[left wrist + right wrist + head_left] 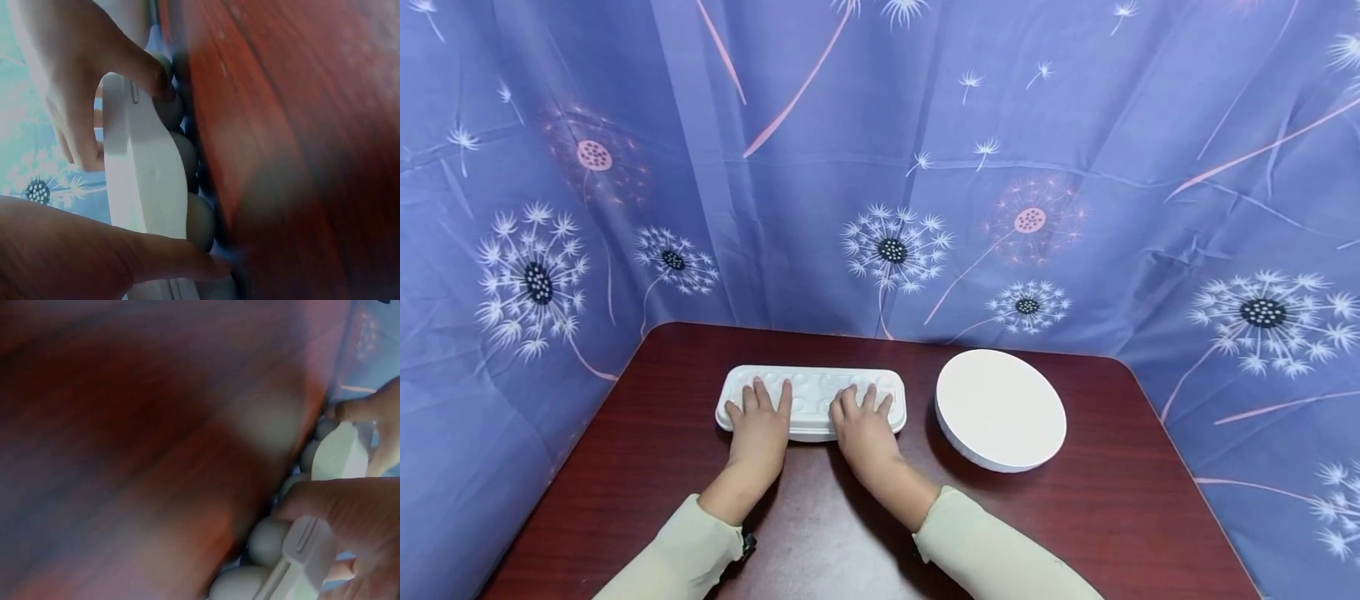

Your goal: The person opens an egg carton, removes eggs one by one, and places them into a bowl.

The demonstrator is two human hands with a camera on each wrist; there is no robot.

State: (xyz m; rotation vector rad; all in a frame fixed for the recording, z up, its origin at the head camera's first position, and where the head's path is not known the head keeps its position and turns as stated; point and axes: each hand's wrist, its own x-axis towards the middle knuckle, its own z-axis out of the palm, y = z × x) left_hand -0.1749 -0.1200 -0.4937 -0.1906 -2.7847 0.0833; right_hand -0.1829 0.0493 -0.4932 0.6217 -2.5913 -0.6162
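Observation:
A long white egg box [808,417] lies crosswise near the back of the table, with round bumps on its lid [147,181]. Under the lid's front edge a row of eggs [269,540] shows in both wrist views. My left hand [758,437] grips the left part of the lid, fingers spread over the top and thumb down at the front edge. On the right part, my right hand [867,437] holds it likewise, its thumb beside the eggs. The lid hides most of the box's inside.
A round white bowl [1000,408] stands right of the egg box. The dark red wooden table [1075,533] reaches back to a blue curtain [805,208] with a dandelion print, which also hangs along both sides.

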